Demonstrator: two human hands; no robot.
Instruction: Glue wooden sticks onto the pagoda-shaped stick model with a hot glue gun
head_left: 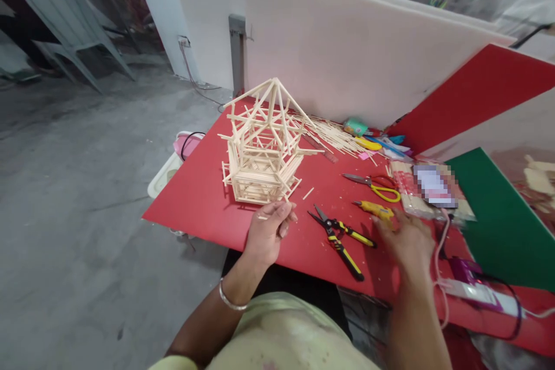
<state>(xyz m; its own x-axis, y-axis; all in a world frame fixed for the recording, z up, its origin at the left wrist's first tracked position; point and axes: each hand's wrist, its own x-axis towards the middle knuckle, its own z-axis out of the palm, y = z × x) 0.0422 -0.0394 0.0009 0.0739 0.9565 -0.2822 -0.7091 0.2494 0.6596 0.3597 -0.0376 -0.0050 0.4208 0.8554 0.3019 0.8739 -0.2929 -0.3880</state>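
Note:
A small house model (262, 144) built of thin wooden sticks stands on the red board (203, 202). My left hand (269, 231) rests just in front of the model with its fingers curled, pinching a short stick piece (263, 218). My right hand (403, 240) is blurred by motion; it hovers over the board beside a yellow-handled cutter knife (377, 210). Black and yellow pliers (340, 237) lie between my two hands.
Yellow-handled scissors (377, 185), a pile of loose sticks (333, 136), a pack of sticks (427, 191) and small coloured items lie toward the back. A glue gun (472, 289) with cable sits at right. White partition behind; grey floor and chair at left.

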